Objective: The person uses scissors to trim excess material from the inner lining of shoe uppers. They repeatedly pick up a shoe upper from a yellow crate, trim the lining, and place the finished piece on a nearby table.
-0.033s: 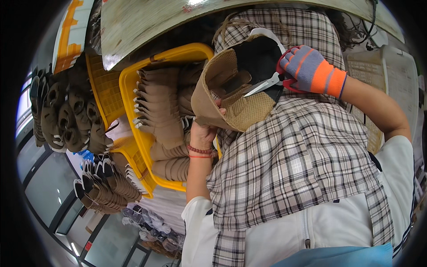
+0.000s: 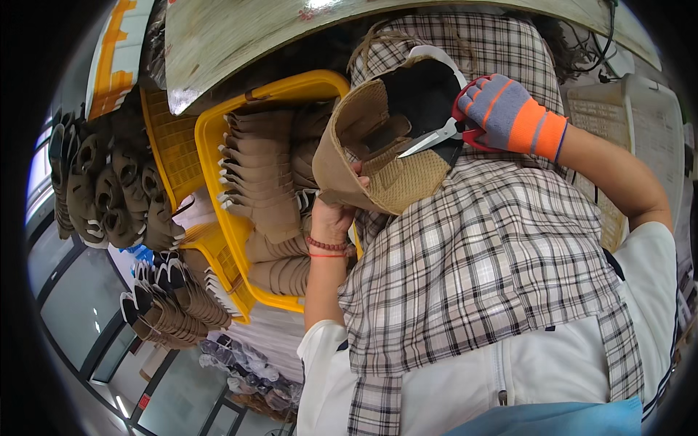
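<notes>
We hold red-handled metal scissors [image 2: 443, 134] in our orange-and-grey-gloved right grip [image 2: 512, 115]. Our bare left grip [image 2: 337, 215] holds a curved brown fabric piece [image 2: 401, 178].

We note a pale worktop [image 2: 254, 43] across the far side; beside its left end, a white-and-orange panel [image 2: 116, 51]; left of centre we log a yellow basket [image 2: 313, 81] holding stacked brown pieces [image 2: 262, 174]; further left, a second yellow basket [image 2: 171, 138] and a cluster of dark brown uppers [image 2: 109, 189]; nearer on the left we record plastic-wrapped bundles [image 2: 251, 370] and dark-framed glass panels [image 2: 83, 291]; on the right, a whitish crate [image 2: 658, 123]; far right, a black cable [image 2: 609, 36].
</notes>
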The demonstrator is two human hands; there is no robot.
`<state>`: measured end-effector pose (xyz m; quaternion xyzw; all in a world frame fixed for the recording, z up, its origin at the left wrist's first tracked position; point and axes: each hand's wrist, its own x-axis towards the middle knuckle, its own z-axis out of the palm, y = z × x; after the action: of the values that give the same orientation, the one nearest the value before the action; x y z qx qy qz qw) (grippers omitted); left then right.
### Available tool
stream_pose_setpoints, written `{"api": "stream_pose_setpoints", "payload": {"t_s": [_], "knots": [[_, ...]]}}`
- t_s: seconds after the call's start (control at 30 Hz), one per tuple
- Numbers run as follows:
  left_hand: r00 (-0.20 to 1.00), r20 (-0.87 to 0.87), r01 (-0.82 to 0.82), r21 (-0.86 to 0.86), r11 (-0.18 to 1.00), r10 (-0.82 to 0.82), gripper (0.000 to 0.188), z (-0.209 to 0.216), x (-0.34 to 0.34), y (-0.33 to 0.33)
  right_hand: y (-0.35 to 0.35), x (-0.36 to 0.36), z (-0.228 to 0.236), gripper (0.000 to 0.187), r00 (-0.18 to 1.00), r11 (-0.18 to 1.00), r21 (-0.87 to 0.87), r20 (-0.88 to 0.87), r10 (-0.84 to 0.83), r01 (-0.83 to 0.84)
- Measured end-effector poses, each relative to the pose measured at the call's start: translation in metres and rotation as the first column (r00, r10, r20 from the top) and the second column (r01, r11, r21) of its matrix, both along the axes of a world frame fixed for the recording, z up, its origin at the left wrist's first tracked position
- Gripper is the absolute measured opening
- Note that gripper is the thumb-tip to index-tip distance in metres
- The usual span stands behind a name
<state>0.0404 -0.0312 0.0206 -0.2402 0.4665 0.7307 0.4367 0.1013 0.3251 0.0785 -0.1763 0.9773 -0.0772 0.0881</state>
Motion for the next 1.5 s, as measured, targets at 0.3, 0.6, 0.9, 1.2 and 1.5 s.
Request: {"api": "stream_pose_setpoints", "payload": {"t_s": [0.3,0.6,0.9,1.2,1.5], "knots": [[1.0,-0.002,-0.022,0.043,0.999,0.022,0.04,-0.013,0.001,-0.005,-0.016,0.011,0.015,0.036,0.999,0.991,0.133,0.036,-0.011,0.006],[0.999,-0.034,-0.016,0.001,1.0,0.017,0.041,0.0,0.002,0.001,0.006,-0.001,0.003,0.039,0.997,0.979,-0.192,0.036,-0.064,0.07],[0.999,-0.047,0.028,0.029,0.999,-0.026,0.046,0.01,0.002,0.018,-0.001,-0.033,0.002,0.048,0.988,0.996,-0.081,0.15,0.042,-0.03],[0.999,-0.048,0.019,0.043,0.999,-0.017,0.045,0.005,0.005,0.013,-0.03,-0.047,0.017,0.042,0.926,0.997,-0.063,0.372,0.062,-0.041],[1.0,-0.015,0.018,0.102,0.995,-0.016,0.045,0.01,0.006,0.018,-0.043,-0.042,0.016,0.063,0.924,0.999,-0.027,0.381,0.027,-0.018]]}}
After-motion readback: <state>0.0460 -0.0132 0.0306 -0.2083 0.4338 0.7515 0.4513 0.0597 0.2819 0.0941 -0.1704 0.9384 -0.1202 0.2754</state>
